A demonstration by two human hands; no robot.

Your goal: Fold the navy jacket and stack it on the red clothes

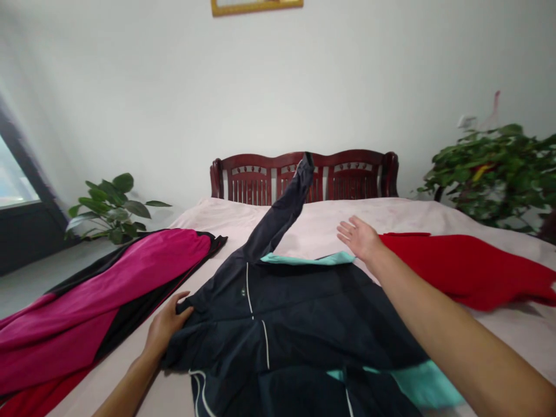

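Navy cloth, probably light, soft and a little slippery: the jacket (304,313) lies between my hands, likely best taken by its edges. My left hand (167,324) pinches its side, a sleeve (282,211) rising beyond. My right hand (359,237), open and empty, hovers near the turquoise trim (304,260), a red garment (464,266) to its right.

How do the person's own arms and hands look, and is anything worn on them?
The left hand and right hand wear no gloves. Both forearms are bare, with no sleeve, watch or bracelet visible. Fine details are too blurred to tell.
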